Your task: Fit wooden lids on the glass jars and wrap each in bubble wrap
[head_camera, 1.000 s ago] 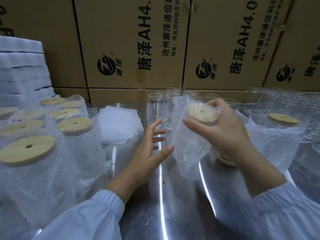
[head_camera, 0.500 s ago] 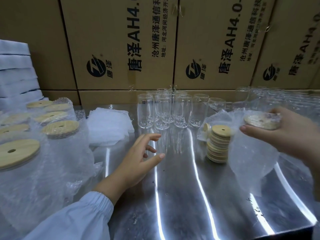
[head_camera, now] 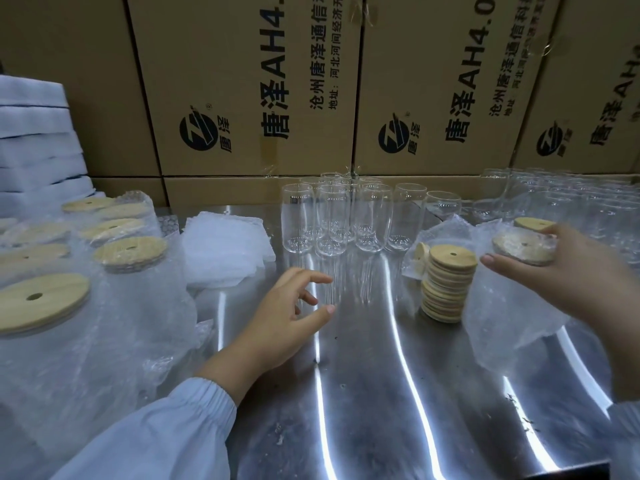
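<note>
r hand (head_camera: 557, 271) grips wrapped jar (head_camera: 512, 292) at lid; l hand (head_camera: 287, 317) loose, empty.

I see the right hand (head_camera: 568, 271) gripping a bubble-wrapped jar (head_camera: 512, 313) by its lidded top, just beside a stack of wooden lids (head_camera: 446, 282). The left hand (head_camera: 280, 323) is over the steel desk (head_camera: 381, 393), fingers loosely spread. Empty glass jars (head_camera: 332, 220) stand behind; wrapped jars (head_camera: 128, 251) crowd the left.

Cardboard boxes (head_camera: 242, 81) behind steel table (head_camera: 381, 393); white foam stack (head_camera: 34, 150) far L.
</note>
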